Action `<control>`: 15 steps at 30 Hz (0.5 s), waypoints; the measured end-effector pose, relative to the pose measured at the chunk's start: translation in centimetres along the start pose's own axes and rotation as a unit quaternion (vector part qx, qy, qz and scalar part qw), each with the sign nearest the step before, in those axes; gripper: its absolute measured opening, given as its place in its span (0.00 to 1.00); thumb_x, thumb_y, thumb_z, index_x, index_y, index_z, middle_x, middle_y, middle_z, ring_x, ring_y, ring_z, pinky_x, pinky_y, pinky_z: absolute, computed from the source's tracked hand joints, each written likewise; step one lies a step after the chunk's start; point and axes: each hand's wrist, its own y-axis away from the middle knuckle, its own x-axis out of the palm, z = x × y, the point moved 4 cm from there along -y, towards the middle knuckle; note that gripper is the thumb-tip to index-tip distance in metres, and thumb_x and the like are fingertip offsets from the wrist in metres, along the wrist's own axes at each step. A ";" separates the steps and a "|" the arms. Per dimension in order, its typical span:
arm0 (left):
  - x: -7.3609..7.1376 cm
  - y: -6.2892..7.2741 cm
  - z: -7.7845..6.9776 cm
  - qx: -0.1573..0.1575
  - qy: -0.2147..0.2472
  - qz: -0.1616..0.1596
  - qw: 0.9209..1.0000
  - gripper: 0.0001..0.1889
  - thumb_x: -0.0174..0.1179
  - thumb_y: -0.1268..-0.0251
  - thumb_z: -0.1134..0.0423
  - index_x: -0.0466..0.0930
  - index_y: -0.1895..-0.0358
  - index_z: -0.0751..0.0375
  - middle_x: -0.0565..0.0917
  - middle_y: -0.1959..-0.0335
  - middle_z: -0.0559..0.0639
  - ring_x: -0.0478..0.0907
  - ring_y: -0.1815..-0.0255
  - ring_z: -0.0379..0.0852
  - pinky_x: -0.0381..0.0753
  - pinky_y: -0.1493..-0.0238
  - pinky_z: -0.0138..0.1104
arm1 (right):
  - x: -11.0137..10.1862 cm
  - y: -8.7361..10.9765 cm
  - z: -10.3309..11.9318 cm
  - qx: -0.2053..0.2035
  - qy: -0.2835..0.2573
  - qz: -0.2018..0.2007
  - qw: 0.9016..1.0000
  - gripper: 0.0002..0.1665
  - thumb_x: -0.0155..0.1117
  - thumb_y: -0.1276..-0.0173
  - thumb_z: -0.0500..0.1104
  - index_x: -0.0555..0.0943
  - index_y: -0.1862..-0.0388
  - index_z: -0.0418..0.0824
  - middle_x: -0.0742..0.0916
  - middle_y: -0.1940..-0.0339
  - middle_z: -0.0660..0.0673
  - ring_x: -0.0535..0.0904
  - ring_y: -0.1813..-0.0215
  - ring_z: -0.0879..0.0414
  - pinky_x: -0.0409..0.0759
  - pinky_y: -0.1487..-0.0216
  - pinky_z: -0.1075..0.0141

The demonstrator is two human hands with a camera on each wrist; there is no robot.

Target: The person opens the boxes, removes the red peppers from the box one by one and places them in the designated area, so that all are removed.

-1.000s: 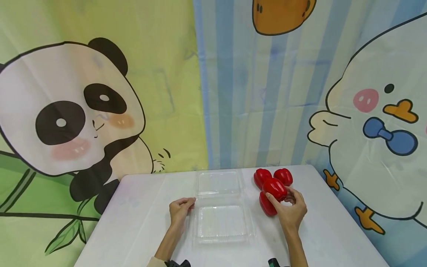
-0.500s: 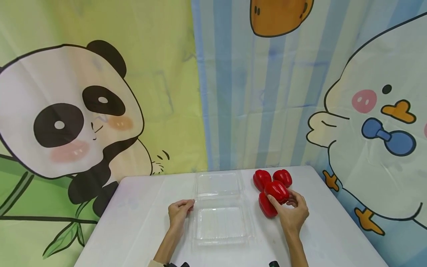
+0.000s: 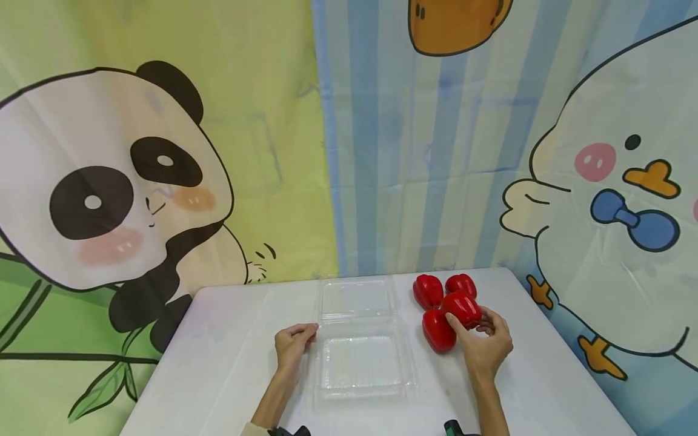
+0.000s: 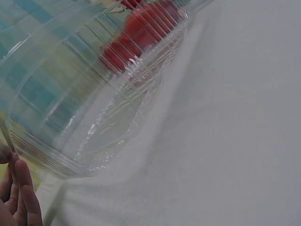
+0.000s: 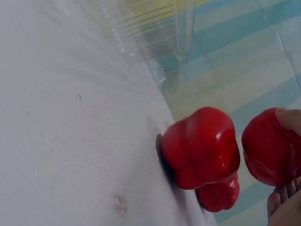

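A clear plastic clamshell box (image 3: 362, 387) lies unfolded on the white table, its lid half (image 3: 357, 300) flat behind the base. At the base's left side my left hand (image 3: 293, 348) pinches the rim between thumb and fingers; the left wrist view shows this at its lower left corner. My right hand (image 3: 485, 348) grips a red bell pepper (image 3: 462, 307), thumb on one side and fingers on the other. In the right wrist view this pepper (image 5: 270, 148) is off the table. Another red bell pepper (image 3: 438, 331) lies just left of my right hand.
Two more red bell peppers, one (image 3: 428, 292) and another (image 3: 461, 283), sit behind the held one, near the table's (image 3: 234, 363) back edge. A cloth (image 3: 283, 151) printed with a panda and a chick hangs directly behind the table.
My right hand has shifted a little to the right with the held pepper, uncovering more of the nearest pepper. The left hand stays at the box rim.
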 end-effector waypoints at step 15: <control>0.0 -0.1 0.1 -0.006 -0.005 0.001 1.000 0.13 0.75 0.30 0.61 0.92 0.55 0.72 0.92 0.70 0.50 0.84 0.72 0.39 0.81 0.69 0.28 | -0.7 -0.6 -0.6 0.010 0.000 -0.025 1.000 0.39 0.88 0.40 0.50 0.84 0.32 0.41 0.90 0.38 0.42 0.77 0.53 0.68 0.77 0.49 0.77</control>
